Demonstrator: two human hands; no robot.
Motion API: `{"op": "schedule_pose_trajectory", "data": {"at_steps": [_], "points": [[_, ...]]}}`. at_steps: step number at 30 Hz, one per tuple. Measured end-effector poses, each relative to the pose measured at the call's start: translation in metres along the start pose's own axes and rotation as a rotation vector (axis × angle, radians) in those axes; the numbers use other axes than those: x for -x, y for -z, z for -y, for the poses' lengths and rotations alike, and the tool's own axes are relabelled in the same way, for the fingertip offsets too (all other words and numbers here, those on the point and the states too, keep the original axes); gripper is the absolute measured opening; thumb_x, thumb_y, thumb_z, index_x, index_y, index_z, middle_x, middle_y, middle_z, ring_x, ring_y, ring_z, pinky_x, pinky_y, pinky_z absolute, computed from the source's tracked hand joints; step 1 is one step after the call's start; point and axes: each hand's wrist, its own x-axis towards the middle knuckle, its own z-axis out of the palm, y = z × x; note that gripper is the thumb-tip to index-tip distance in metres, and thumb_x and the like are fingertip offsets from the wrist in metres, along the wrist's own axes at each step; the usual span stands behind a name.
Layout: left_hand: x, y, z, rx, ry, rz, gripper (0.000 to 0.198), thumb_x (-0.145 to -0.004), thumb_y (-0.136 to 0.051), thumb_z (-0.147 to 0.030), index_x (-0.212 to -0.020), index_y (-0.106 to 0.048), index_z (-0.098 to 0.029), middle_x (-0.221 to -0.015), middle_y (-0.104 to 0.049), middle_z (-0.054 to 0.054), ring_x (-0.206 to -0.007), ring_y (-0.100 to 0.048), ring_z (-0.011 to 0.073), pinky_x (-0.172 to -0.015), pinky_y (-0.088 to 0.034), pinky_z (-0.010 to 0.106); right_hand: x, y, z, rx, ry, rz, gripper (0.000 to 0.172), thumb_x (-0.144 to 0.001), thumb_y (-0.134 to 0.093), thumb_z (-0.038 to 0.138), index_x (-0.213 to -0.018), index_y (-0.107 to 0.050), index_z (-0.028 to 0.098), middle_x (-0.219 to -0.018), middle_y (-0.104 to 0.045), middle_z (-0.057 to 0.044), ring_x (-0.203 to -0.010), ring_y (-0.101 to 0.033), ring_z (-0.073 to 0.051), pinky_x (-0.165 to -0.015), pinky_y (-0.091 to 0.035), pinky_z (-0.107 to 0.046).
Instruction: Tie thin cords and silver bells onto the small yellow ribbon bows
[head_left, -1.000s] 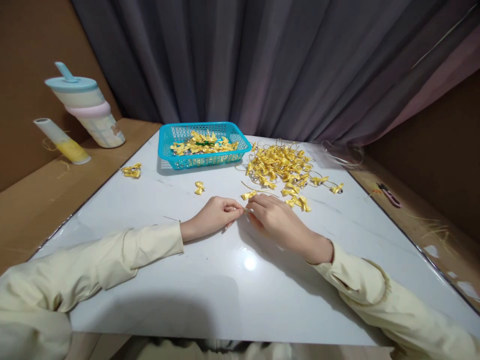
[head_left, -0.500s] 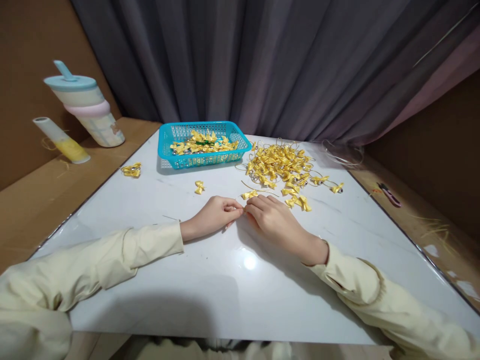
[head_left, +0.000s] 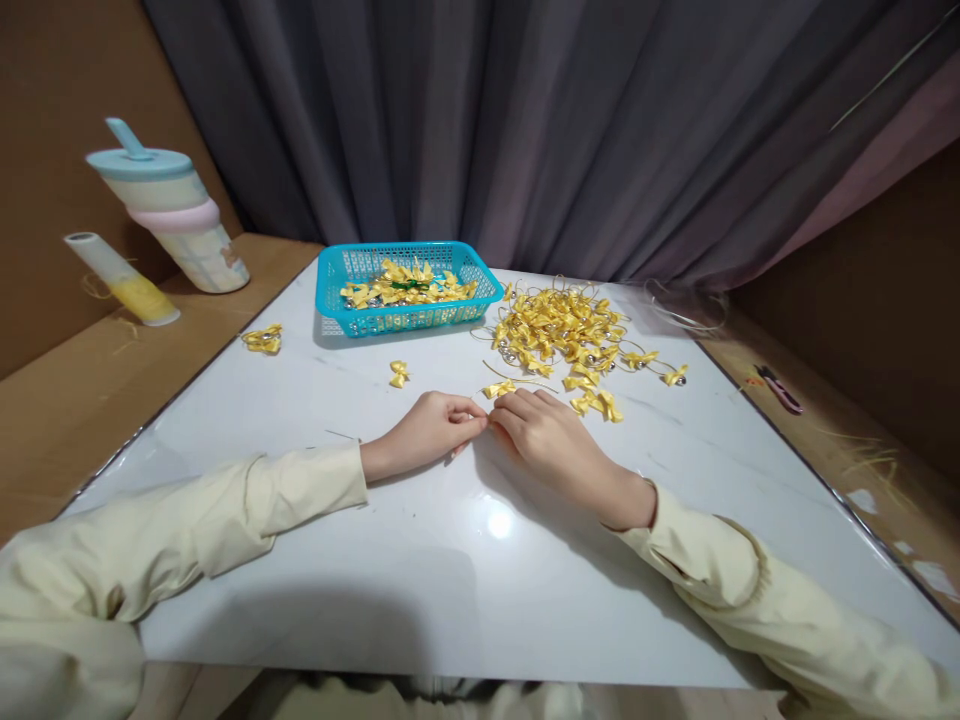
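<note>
My left hand (head_left: 439, 428) and my right hand (head_left: 541, 432) meet fingertip to fingertip above the white tabletop (head_left: 420, 620). Both are closed in a pinch, and whatever lies between the fingers is too small and hidden to name. Just beyond my right fingers lies a yellow ribbon bow (head_left: 499, 389) with a thin gold cord (head_left: 525, 378) near it. Farther off is a pile of yellow bows (head_left: 562, 325) with cord loops and small silvery bells. A single bow (head_left: 400, 374) rests beyond my left hand.
A blue plastic basket (head_left: 409, 330) holding more yellow bows stands at the back. On the left are a small bow bundle (head_left: 262, 339), a lidded tumbler (head_left: 180, 220) and a ribbon-wrapped tube (head_left: 124, 280). Pink-handled snips (head_left: 780, 390) lie to the right, near cord scraps (head_left: 874, 460).
</note>
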Motion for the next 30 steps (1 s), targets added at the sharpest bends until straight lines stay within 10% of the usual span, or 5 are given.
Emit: {"op": "schedule_pose_trajectory", "data": {"at_steps": [19,30], "points": [[-0.0016,-0.0019,0.0078,0.019,-0.02,-0.075,0.018,-0.079,-0.052,-0.029,-0.08,-0.063,-0.014,-0.044,-0.044,-0.007,-0.039,-0.042,0.007,-0.043,-0.032,0.018,0.0019,0.0005,-0.0044,0.004,-0.05,0.034,0.016,-0.083,-0.052,0.011,-0.071,-0.062,0.013,-0.073,-0.06,-0.005,-0.072,-0.052,-0.018,-0.067,-0.034,-0.03],[-0.0003,-0.0011,0.0047,-0.028,-0.014,-0.048,0.018,-0.079,-0.051,-0.026,-0.078,-0.063,-0.013,-0.043,-0.046,-0.007,-0.041,-0.041,0.0071,-0.045,-0.033,0.018,0.0013,0.0083,0.0014,-0.23,-0.127,0.061,0.023,-0.085,-0.055,0.021,-0.105,-0.058,0.011,-0.097,-0.064,-0.011,-0.089,-0.057,-0.021,-0.07,-0.042,-0.029]]}}
